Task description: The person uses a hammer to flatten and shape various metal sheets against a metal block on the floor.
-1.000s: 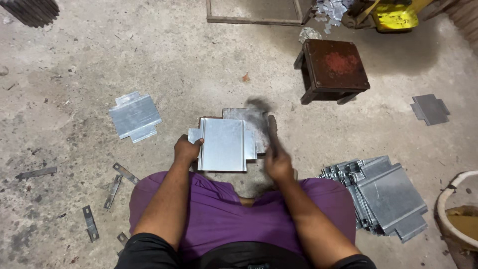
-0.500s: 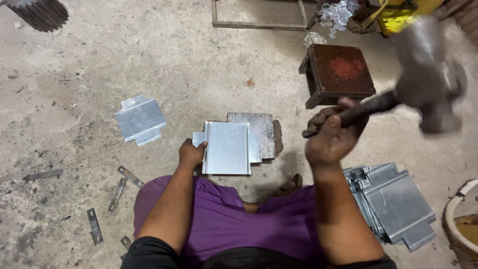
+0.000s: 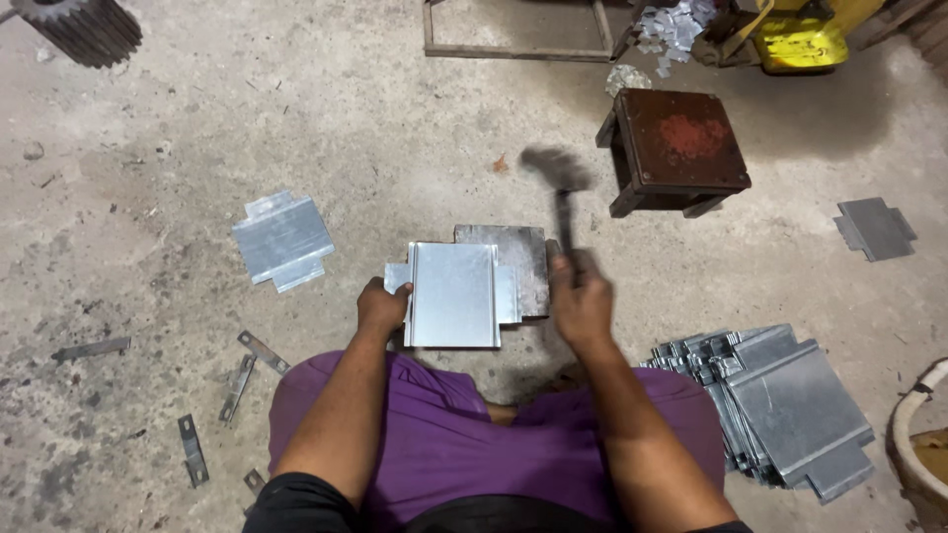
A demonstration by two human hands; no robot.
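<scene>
i have my left hand [image 3: 383,308] clamped on the left edge of a folded sheet-metal piece [image 3: 452,294], pinning it flat over a darker steel plate [image 3: 515,265] that lies on the concrete floor [image 3: 375,138] just in front of my knees. my right hand [image 3: 583,301] is fisted around the handle of a hammer [image 3: 559,192], whose blurred head hangs above the far right corner of the plate, close to the piece's right side. the piece shows raised folds along its left and right edges, and small tabs stick out past them; whether those folds are fully flattened i cannot tell from here. as i judge it, the work is early in the batch: only one similar piece [image 3: 283,239] lies apart on the floor to my left, and another [image 3: 875,228] sits far off to the right, while a thick stack of blanks [image 3: 785,405] waits beside my right knee, touching nothing else. thin metal strips [image 3: 237,380] are scattered near my left knee. a rusty little stool [image 3: 677,148] stands beyond the hammer, and a big gear [image 3: 84,28] rests at the top left corner.
</scene>
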